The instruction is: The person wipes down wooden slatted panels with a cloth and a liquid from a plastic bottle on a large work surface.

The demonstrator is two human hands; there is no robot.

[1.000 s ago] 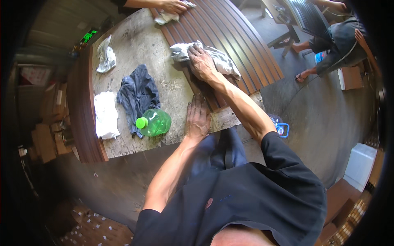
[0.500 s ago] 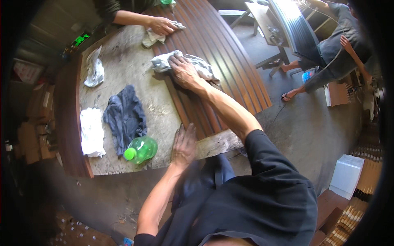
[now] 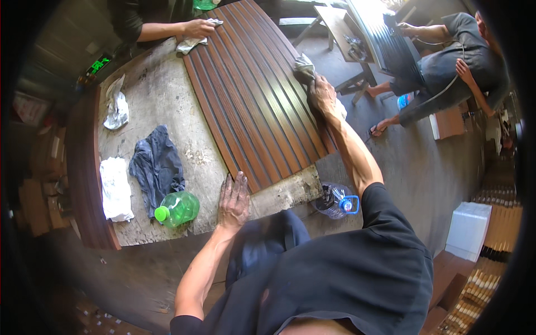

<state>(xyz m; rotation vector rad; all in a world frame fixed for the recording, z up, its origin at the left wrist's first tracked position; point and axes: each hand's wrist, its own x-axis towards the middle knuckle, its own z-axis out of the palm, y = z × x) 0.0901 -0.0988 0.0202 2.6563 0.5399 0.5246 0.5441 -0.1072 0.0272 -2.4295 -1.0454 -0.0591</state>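
Observation:
A brown grooved wooden panel (image 3: 257, 95) lies on a worn, stained tabletop (image 3: 162, 100). My right hand (image 3: 324, 96) is closed on a whitish rag (image 3: 304, 65) at the panel's right long edge; part of the rag is hidden under the hand. My left hand (image 3: 233, 204) rests flat on the tabletop, fingers stretched toward the panel's near left corner and touching or nearly touching it. Across the table a co-worker's hand (image 3: 198, 28) presses another pale rag (image 3: 191, 44) at the panel's far left edge.
On the table's left lie a green bottle (image 3: 181, 208), a dark cloth (image 3: 158, 167), a white cloth (image 3: 115, 190) and a crumpled pale rag (image 3: 116, 106). A clear plastic jug (image 3: 335, 201) stands below the near right corner. Another person (image 3: 455, 67) works at a dark panel (image 3: 385, 33) at right.
My right hand has moved the rag from the panel's left part across to its right edge. My left hand stays by the near corner. The view has shifted slightly.

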